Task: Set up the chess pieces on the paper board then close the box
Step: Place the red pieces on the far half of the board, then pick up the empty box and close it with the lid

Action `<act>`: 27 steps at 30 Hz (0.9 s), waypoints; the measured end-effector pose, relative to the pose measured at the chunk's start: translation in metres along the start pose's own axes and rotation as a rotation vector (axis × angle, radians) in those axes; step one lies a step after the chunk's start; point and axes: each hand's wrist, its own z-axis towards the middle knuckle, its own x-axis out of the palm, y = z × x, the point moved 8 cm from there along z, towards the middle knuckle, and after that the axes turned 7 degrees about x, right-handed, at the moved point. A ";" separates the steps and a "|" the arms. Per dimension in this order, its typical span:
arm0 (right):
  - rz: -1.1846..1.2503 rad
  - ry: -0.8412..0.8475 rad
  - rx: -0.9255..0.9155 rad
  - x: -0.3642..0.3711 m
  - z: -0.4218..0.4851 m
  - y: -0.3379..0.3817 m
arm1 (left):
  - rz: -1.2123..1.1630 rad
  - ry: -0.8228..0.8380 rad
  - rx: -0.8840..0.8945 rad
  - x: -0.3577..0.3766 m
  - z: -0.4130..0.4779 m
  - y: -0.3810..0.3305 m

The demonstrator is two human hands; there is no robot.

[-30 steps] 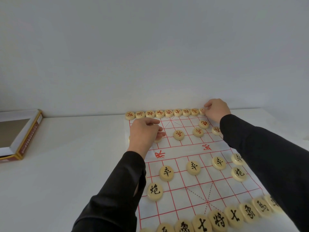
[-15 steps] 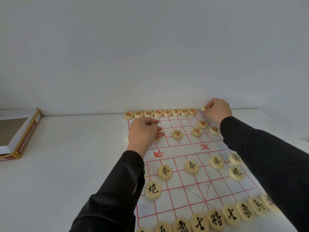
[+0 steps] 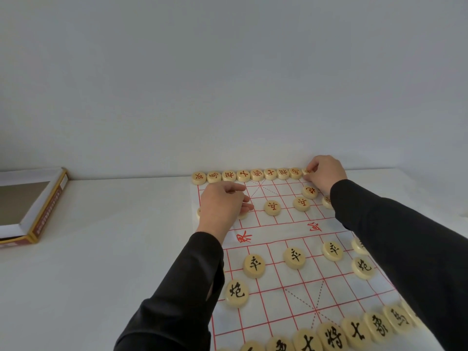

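Nearing completion, a round wooden red-marked corner piece (image 3: 307, 171) is pinched by the right hand (image 3: 326, 174), the hold of the left hand (image 3: 222, 203) is hidden, and the white cardboard box (image 3: 38, 209) is not yet closed.

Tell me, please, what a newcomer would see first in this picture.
Two hands reach over a red-lined paper board: the right hand pinches the last piece of the far red row, and the left hand rests on the board's far left. Black pieces stand on the near side, and an open box lies on the table, far left.
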 end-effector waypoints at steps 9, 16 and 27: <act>0.007 0.005 0.002 -0.003 -0.002 0.001 | 0.010 -0.003 0.018 -0.001 0.000 -0.003; 0.020 0.006 -0.055 -0.015 -0.027 0.022 | 0.046 0.000 0.071 -0.006 -0.010 -0.014; 0.135 0.093 -0.274 -0.006 -0.131 0.103 | 0.304 -0.152 0.187 -0.066 -0.044 -0.036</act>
